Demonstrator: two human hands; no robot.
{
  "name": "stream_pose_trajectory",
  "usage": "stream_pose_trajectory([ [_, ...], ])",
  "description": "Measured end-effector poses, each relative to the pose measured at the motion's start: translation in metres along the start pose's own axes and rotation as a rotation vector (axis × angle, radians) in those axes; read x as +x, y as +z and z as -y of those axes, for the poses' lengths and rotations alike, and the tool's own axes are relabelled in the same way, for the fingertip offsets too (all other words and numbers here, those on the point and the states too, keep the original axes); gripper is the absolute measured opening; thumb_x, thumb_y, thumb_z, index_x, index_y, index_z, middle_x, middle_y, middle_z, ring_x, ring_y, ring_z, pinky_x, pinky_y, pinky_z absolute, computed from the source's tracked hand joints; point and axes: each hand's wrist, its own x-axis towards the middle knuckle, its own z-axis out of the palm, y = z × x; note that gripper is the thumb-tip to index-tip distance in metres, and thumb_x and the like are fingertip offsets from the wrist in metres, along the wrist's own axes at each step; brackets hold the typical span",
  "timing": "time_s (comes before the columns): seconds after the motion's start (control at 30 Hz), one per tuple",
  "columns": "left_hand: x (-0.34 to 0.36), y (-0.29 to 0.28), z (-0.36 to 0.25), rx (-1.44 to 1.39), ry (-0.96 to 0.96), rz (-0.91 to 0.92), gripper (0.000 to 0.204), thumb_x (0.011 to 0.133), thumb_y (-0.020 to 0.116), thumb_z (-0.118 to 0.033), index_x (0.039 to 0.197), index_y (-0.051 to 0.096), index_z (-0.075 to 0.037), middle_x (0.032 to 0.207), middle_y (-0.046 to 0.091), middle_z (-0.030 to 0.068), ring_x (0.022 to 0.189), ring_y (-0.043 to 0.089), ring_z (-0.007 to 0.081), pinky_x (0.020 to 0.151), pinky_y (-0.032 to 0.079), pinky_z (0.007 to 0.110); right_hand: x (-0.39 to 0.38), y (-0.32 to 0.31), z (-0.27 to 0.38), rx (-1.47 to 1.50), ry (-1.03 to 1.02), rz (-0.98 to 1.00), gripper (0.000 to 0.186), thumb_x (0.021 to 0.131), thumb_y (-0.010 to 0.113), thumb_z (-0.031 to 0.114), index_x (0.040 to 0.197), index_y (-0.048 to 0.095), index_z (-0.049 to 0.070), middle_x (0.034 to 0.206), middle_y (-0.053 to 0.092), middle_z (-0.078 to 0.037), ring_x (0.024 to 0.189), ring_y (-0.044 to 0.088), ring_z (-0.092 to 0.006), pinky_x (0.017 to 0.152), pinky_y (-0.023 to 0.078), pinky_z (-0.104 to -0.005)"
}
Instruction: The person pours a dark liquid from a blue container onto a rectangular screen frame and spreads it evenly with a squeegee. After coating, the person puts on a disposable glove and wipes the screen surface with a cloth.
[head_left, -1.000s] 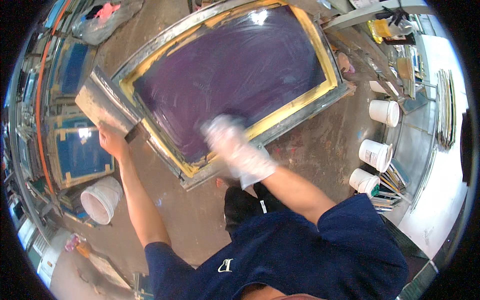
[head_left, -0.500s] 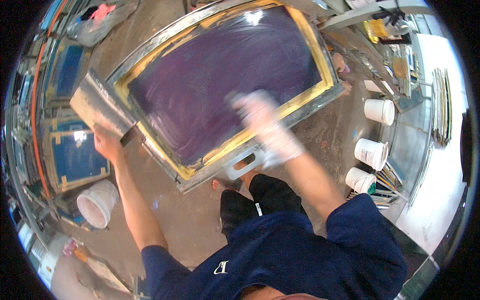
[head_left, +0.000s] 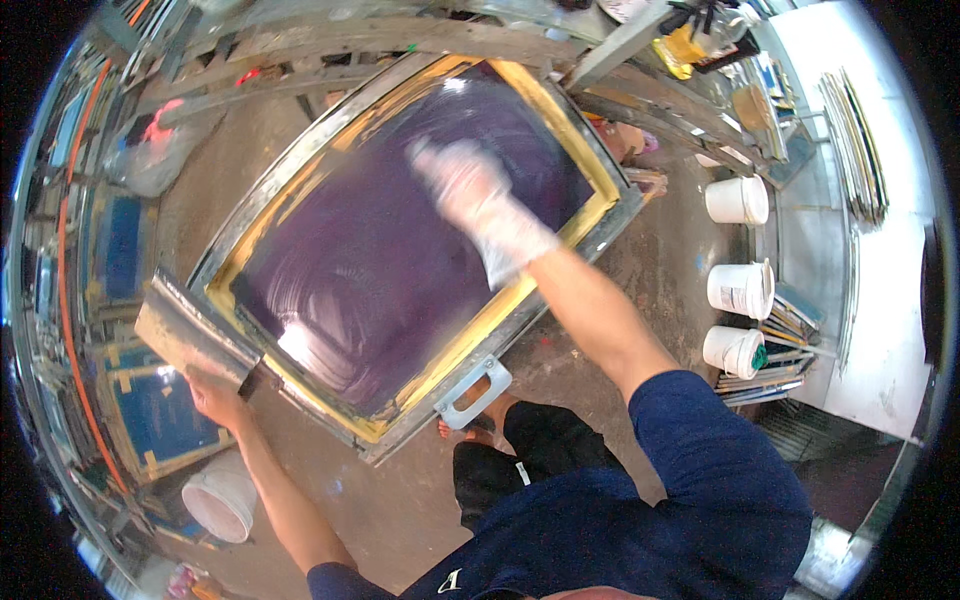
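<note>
A screen-printing frame (head_left: 355,440) lies tilted before me, its dark purple mesh (head_left: 360,270) bordered by yellow tape and streaked with shiny wet-looking swirls. Over the upper middle of the mesh is my right hand (head_left: 465,185) in a clear plastic glove, smeared by motion. Its fingers and anything under them cannot be made out. At the frame's left corner my left hand (head_left: 213,397) grips the lower end of a wide tan board (head_left: 185,335) with a dark metallic-looking edge. That board leans beside the frame. A grey handle (head_left: 475,393) sits at the frame's near side.
White buckets (head_left: 737,200) stand in a row on the right. Another pale bucket (head_left: 220,497) is at lower left, near blue taped screens (head_left: 165,415). Wooden beams (head_left: 330,45) cross behind the frame. A bagged bundle (head_left: 150,150) lies at far left.
My gloved right hand has moved up and left across the mesh. My left hand still holds the board. The whole view has shifted, with the frame and buckets now appearing lower or further left.
</note>
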Motion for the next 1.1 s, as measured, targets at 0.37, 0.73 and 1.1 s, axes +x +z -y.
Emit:
stream_pose_trajectory([
  [0.37,0.006,-0.002,0.003,-0.008,0.053,0.042,0.057,0.106,0.039,-0.037,0.138,0.045,0.01,0.136,0.054,0.018,0.118,0.053,0.0247,0.102,0.04,0.035,0.055,-0.009,-0.04,-0.067,0.184,-0.052,0.022,0.096,0.052,0.022,0.096,0.068,0.006,0.079,0.066,-0.013,0.074,0.066,-0.0258,0.063,0.052,-0.0393],
  [0.73,-0.008,0.004,-0.023,-0.126,-0.051,0.04,0.057,0.105,0.041,-0.038,0.137,0.046,0.01,0.131,0.055,0.0141,0.114,0.052,0.0212,0.098,0.04,0.032,0.011,-0.019,-0.125,-0.352,-0.026,-0.251,0.039,0.091,0.056,0.016,0.13,0.055,0.011,0.084,0.061,-0.012,0.069,0.06,-0.0286,0.059,0.05,-0.0398],
  [1.1,-0.005,0.003,-0.001,-0.156,-0.059,0.024,0.051,0.106,0.039,-0.031,0.135,0.048,0.01,0.134,0.055,0.0161,0.121,0.051,0.0218,0.104,0.038,0.032,0.016,-0.013,-0.105,-0.212,-0.128,-0.346,0.056,0.082,0.057,0.009,0.137,0.049,0.002,0.108,0.061,-0.018,0.1,0.059,-0.0355,0.09,0.046,-0.0394],
])
